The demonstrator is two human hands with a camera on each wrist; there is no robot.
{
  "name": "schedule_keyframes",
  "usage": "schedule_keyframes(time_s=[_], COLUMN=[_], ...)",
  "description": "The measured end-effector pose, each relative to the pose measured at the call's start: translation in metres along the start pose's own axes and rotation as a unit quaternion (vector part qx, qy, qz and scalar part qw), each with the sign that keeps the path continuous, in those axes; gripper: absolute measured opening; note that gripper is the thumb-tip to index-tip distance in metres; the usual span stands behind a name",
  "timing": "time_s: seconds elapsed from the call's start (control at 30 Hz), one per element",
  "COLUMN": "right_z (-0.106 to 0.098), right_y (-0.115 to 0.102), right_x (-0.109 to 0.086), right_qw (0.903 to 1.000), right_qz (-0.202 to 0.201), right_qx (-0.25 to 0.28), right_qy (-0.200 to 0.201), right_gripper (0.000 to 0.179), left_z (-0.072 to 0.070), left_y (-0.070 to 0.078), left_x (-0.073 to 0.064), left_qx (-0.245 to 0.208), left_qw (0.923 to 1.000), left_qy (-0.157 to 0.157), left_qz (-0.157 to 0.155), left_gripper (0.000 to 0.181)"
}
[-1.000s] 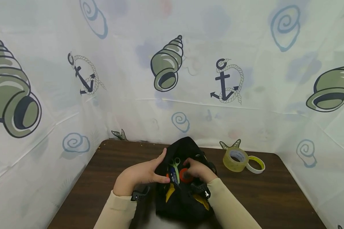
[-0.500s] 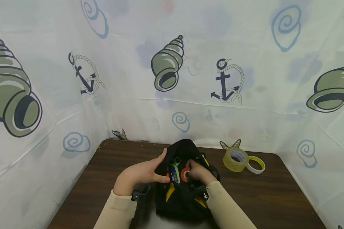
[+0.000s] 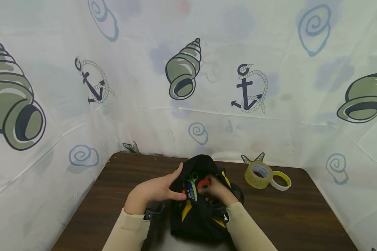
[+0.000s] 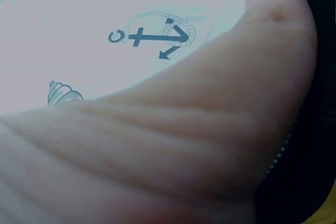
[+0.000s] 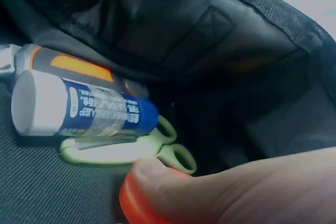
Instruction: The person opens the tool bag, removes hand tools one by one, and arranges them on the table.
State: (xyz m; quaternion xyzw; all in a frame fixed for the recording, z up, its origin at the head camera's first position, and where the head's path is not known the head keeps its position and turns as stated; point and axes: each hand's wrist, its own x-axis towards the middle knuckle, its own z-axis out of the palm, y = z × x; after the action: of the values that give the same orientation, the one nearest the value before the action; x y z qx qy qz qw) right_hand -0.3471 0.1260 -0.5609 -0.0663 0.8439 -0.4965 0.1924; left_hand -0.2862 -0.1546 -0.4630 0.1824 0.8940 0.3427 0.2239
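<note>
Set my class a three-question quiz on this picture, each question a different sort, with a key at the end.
1. True or false: on the table, the clear tape roll is nearer the black bag than the white tape roll is.

2. Multiple choice: what does the right hand hold?
A. the clear tape roll
B. an orange round item
C. the white tape roll

3. Short answer: inside the black bag, what colour are the handles of the scissors beside the blue-and-white tube?

Key:
1. True
2. B
3. Green
</note>
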Motion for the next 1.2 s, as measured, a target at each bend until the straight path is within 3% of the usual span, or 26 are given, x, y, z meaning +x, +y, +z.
schedule_keyframes(time_s=[0.23,0.43,0.67,0.77,0.9,1.03,1.2], right_z=[-0.006,-0.022,-0.033,-0.032,-0.033,-0.039,-0.06], right_y=[-0.02,-0.046,-0.049,-0.046,-0.04,-0.029,-0.01], right_x=[-0.014,-0.046,-0.08,-0.096,-0.11,-0.12,-0.129], right_qw=[0.9945,0.9897,0.9823,0.9683,0.9403,0.9218,0.896], right_qz=[-0.101,-0.143,-0.162,-0.209,-0.275,-0.268,-0.254], right_qx=[-0.025,-0.008,0.003,0.025,0.049,0.081,0.122], right_qy=[0.007,0.011,0.093,0.135,0.194,0.268,0.343], right_gripper=[0.033,0.023,0.026,0.03,0.022,0.011,0.016], left_z=[0.001,0.001,0.003,0.003,0.002,0.001,0.001], left_y=[-0.001,0.0,0.0,0.0,0.002,0.003,0.003], left_x=[0.0,-0.002,-0.003,-0.003,-0.003,-0.002,-0.002], left_qx=[-0.011,-0.012,-0.026,-0.025,-0.016,-0.006,-0.003], left_qw=[0.9999,0.9999,0.9996,0.9996,0.9998,0.9999,0.9998], left_qy=[0.001,0.005,0.008,0.007,0.005,0.003,0.003], left_qz=[0.0,-0.006,-0.012,-0.012,-0.011,-0.015,-0.017], left_gripper=[0.122,0.123,0.123,0.122,0.121,0.12,0.119])
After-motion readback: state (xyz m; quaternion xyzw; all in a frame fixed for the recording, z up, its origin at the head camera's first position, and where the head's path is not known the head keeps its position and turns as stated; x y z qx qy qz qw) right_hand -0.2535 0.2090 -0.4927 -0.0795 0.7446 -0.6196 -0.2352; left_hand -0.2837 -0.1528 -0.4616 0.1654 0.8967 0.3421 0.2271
